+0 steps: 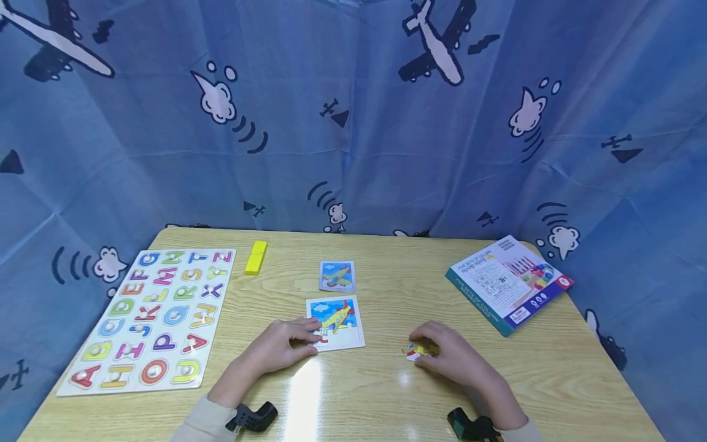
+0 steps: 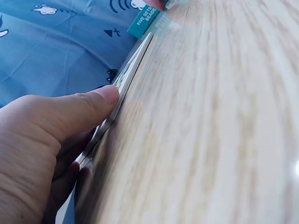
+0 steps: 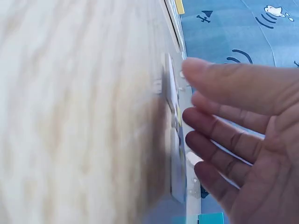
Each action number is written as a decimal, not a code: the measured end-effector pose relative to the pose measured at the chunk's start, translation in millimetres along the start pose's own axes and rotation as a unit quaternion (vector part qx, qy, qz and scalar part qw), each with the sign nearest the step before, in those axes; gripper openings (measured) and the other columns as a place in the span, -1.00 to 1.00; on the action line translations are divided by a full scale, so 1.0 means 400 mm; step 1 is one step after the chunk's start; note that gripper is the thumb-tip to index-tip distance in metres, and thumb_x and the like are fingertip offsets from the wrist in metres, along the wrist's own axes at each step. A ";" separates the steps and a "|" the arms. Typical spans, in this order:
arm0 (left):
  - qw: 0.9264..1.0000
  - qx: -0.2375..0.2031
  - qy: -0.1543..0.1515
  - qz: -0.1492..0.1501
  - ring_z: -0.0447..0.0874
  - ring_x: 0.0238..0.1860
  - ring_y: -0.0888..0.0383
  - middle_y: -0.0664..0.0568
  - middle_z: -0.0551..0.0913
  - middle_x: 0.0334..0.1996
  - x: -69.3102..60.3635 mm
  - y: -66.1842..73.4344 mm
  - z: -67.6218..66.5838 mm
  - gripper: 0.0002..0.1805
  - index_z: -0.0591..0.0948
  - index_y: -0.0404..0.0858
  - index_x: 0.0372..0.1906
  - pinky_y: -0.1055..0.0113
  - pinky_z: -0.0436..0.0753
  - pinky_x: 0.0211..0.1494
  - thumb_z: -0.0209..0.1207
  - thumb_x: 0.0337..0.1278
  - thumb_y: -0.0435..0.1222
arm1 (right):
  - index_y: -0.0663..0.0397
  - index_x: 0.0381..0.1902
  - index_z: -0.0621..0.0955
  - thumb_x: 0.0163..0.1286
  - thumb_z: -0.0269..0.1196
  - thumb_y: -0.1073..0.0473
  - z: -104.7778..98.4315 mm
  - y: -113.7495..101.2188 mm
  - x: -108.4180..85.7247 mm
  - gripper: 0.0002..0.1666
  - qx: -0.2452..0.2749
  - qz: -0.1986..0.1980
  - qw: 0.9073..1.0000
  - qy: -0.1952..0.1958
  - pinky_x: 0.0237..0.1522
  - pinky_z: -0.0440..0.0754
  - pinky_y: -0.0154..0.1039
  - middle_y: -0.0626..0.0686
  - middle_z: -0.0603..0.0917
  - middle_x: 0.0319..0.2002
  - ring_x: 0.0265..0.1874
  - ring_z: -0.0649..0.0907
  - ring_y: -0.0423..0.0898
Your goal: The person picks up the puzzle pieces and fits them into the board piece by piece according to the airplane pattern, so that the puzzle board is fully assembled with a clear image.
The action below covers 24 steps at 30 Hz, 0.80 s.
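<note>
My left hand (image 1: 278, 347) rests at the left edge and near corner of a white-bordered jigsaw puzzle board (image 1: 348, 341) with a yellow plane picture. In the left wrist view, its thumb (image 2: 105, 95) touches the board's edge. Part of the picture lies under the fingers. My right hand (image 1: 450, 353) hovers by a few small colourful puzzle pieces (image 1: 414, 352) on the table, fingers apart and loosely bent. The right wrist view shows a gap between its fingertips and the pieces (image 3: 175, 140); how many there are is unclear. Behind the board lies a smaller plane picture card (image 1: 337, 276).
An alphabet board (image 1: 185, 331) with coloured letters lies on the left of the wooden table (image 1: 386, 405). Beyond it sits a yellow block (image 1: 256, 258). A teal-edged boxed bead set (image 1: 508, 282) is at the back right. Blue curtains (image 1: 353, 123) hang behind.
</note>
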<state>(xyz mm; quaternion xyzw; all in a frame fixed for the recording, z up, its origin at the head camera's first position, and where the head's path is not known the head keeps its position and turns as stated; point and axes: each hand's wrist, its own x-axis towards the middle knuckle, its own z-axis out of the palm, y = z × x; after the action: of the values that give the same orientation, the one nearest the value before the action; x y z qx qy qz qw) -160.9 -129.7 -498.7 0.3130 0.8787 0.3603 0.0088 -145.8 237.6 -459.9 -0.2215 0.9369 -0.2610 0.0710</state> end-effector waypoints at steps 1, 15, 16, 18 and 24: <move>1.000 -0.001 0.000 0.001 0.49 0.24 0.07 0.07 0.62 0.11 0.000 0.000 0.000 -0.73 0.74 -0.09 -0.12 0.09 0.47 0.31 0.32 0.05 -0.12 | -0.06 -0.07 0.63 0.12 0.41 0.05 -0.001 0.002 -0.001 -0.61 -0.002 -0.001 1.000 -0.001 0.08 0.56 -0.01 -0.10 0.61 -0.05 0.00 0.58 -0.05; 1.000 -0.002 -0.004 -0.004 0.49 0.25 0.08 0.06 0.62 0.11 0.001 0.002 -0.001 -0.73 0.74 -0.09 -0.12 0.10 0.46 0.32 0.32 0.05 -0.14 | -0.09 -0.31 0.58 0.07 0.43 0.09 -0.002 0.013 -0.001 -0.74 -0.024 0.007 1.000 0.002 -0.04 0.55 -0.12 -0.15 0.53 -0.21 -0.11 0.49 -0.13; 1.000 -0.003 -0.005 -0.006 0.48 0.25 0.08 0.07 0.61 0.12 0.001 0.002 -0.001 -0.74 0.74 -0.08 -0.12 0.10 0.46 0.32 0.32 0.06 -0.14 | -0.09 -0.31 0.58 0.08 0.43 0.10 -0.001 0.013 -0.001 -0.75 -0.024 0.003 1.000 0.004 -0.04 0.55 -0.12 -0.15 0.54 -0.21 -0.11 0.49 -0.13; 1.000 -0.005 -0.006 -0.009 0.48 0.25 0.08 0.07 0.61 0.12 0.001 0.002 -0.001 -0.74 0.74 -0.07 -0.11 0.10 0.45 0.32 0.32 0.06 -0.14 | -0.10 -0.30 0.58 0.10 0.42 0.11 0.001 0.011 -0.001 -0.76 -0.025 0.005 1.000 0.007 -0.02 0.55 -0.11 -0.16 0.54 -0.20 -0.10 0.50 -0.13; 1.000 -0.003 0.000 -0.002 0.49 0.24 0.08 0.06 0.62 0.11 0.000 0.001 0.002 -0.74 0.74 -0.07 -0.12 0.10 0.45 0.32 0.32 0.05 -0.14 | -0.09 -0.24 0.58 0.14 0.39 0.13 0.004 -0.005 -0.001 -0.76 -0.025 0.017 0.999 0.014 -0.01 0.58 -0.09 -0.14 0.58 -0.16 -0.08 0.54 -0.14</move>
<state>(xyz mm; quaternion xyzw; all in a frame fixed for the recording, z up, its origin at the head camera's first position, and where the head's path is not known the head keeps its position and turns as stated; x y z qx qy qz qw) -160.6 -129.0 -498.8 0.3116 0.8782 0.3627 0.0102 -144.3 235.4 -460.3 -0.2032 0.9477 -0.2393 0.0570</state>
